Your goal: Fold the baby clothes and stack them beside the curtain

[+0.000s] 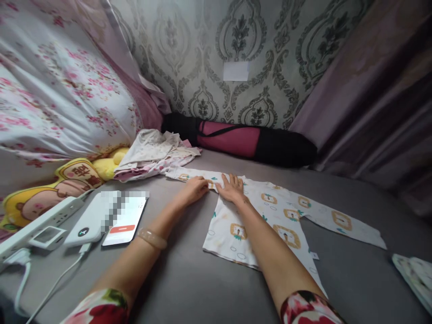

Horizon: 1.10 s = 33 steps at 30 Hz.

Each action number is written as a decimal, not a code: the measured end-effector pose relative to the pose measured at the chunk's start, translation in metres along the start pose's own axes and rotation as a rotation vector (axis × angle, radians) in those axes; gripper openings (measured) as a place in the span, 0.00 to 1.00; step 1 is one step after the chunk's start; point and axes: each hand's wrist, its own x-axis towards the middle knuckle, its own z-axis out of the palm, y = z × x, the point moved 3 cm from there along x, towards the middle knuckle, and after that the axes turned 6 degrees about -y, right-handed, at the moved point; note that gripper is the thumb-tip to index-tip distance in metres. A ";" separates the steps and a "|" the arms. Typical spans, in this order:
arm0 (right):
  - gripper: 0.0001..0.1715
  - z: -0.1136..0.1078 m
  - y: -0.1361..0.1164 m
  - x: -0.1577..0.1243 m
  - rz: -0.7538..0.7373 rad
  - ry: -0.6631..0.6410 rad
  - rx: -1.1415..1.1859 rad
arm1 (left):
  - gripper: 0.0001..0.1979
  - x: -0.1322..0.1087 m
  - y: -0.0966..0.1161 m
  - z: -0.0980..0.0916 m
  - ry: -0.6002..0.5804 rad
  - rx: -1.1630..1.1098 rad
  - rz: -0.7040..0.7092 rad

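Observation:
A small white long-sleeved shirt (259,216) with orange lion faces and green leaf prints lies spread on the grey sheet, both sleeves stretched out to the sides. My left hand (196,190) has its fingers curled together on the lower edge of the left-lying sleeve, pinching the cloth. Just right of it, my right hand (232,188) rests palm down with fingers spread on the shirt where that sleeve joins the body. My right forearm crosses over the shirt's middle and hides part of the print.
Crumpled clothes (153,155) lie beyond the left sleeve. A long black and maroon bag (232,138) lies along the wall. At left are a power strip (40,225), a white power bank (91,220) with a cable, a phone (126,229) and a yellow plush pillow (50,193). Folded cloth (415,274) sits far right.

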 end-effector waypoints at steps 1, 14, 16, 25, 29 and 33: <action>0.41 -0.003 0.000 0.000 -0.003 -0.011 -0.005 | 0.08 -0.002 0.003 0.006 0.024 -0.017 0.009; 0.16 -0.033 -0.006 0.055 -0.055 0.104 -0.048 | 0.15 -0.007 0.017 0.014 0.092 0.112 -0.028; 0.14 -0.030 -0.004 0.062 -0.063 0.088 -0.043 | 0.14 -0.007 0.019 0.013 0.083 0.080 0.008; 0.15 -0.013 0.004 0.063 -0.035 0.281 -0.017 | 0.11 -0.009 0.029 0.010 0.029 -0.001 -0.047; 0.16 -0.018 0.000 0.064 -0.087 0.202 -0.057 | 0.13 -0.010 0.022 0.003 0.123 0.023 -0.207; 0.18 -0.024 -0.023 0.070 -0.169 0.111 -0.079 | 0.11 -0.018 -0.003 -0.006 0.248 0.133 -0.492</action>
